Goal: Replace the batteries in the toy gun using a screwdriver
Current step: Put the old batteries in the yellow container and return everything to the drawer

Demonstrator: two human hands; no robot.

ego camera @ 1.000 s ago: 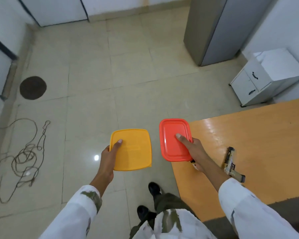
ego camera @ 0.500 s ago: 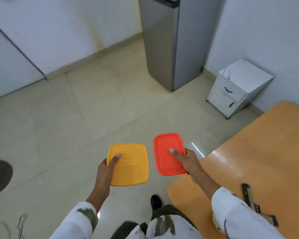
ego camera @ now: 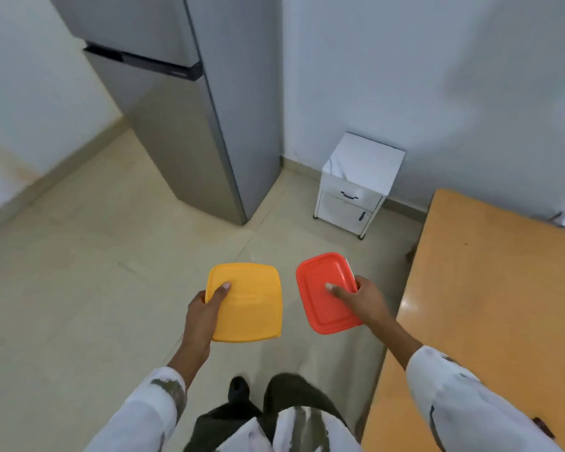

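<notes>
While two hands are held out over the beige tiled floor (ego camera: 79,272), each grips one container, so two containers show in all. At the left, the left hand (ego camera: 203,308) holds the flat yellow square plastic container (ego camera: 252,305) by its near-left corner, thumb pressed on top and the other fingers hidden beneath. To its right, with a gap between them, the right hand (ego camera: 362,300) holds the flat red rectangular plastic container (ego camera: 323,288) by its right edge, thumb laid across the lid and one finger curled over the far rim. Both containers hang above the floor, and the red one is just left of the single orange wooden counter (ego camera: 486,288) that runs along the right side. Where the toy gun lies cannot be told from this view. Two white sleeves (ego camera: 144,412) with dark patches cover the forearms, and one dark shoe (ego camera: 238,388) shows near the bottom edge. Far off stands one tall grey refrigerator (ego camera: 177,125) with two doors, and to its right, against the wall, one small white cabinet (ego camera: 356,190) with two drawers, each bearing one dark handle.
</notes>
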